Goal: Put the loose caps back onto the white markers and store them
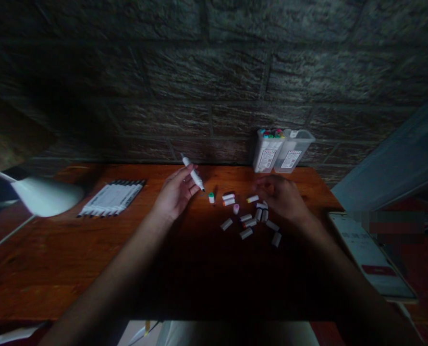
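Observation:
A white double-ended marker [192, 174] is held in my left hand [176, 194], its fingers closed round the barrel. It tilts, with a dark tip pointing down to the right, and both of its ends look uncapped. My right hand [284, 197] hovers over the right side of a scatter of marker caps, fingers loosely bent and apart, with nothing visible in them. Nearest to it lies a cap with a yellow end [252, 199]. A green-topped cap [211, 197] stands close to the marker's lower tip. A pink-topped cap [236, 209] and several white caps [246, 233] lie between my hands.
Two clear plastic cases [287, 158] stand against the brick wall; the left one holds coloured markers. A row of uncapped markers [113, 197] lies at left, beside a white lamp [51, 194]. A tablet [372, 254] rests at the right edge of the wooden table [55, 254].

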Demonstrator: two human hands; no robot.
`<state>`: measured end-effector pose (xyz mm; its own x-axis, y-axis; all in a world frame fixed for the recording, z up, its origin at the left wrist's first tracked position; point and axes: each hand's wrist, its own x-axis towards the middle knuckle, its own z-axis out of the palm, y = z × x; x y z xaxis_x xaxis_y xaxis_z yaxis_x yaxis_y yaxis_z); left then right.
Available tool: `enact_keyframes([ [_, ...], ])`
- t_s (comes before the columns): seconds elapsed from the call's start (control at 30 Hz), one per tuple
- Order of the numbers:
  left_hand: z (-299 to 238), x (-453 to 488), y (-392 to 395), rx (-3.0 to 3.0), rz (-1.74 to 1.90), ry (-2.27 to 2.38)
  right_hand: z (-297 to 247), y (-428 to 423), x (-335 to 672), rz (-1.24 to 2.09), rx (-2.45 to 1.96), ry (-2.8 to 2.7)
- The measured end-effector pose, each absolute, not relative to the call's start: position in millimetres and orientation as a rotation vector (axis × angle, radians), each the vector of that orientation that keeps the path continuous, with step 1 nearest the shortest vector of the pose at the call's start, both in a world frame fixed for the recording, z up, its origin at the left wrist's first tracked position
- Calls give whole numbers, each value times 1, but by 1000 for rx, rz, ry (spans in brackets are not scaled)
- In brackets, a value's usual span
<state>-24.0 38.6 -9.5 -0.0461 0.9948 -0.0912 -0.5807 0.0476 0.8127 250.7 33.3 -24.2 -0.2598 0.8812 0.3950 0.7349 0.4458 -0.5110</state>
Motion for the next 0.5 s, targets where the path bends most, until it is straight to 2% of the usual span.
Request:
enact_keyframes([
  [0.3, -2, -31, 37, 599, 1489, 740, -22, 50, 159, 361, -949, -2465],
  [0.5, -2, -27, 33, 614, 1476, 698, -12, 44, 167, 399, -955, -2441],
])
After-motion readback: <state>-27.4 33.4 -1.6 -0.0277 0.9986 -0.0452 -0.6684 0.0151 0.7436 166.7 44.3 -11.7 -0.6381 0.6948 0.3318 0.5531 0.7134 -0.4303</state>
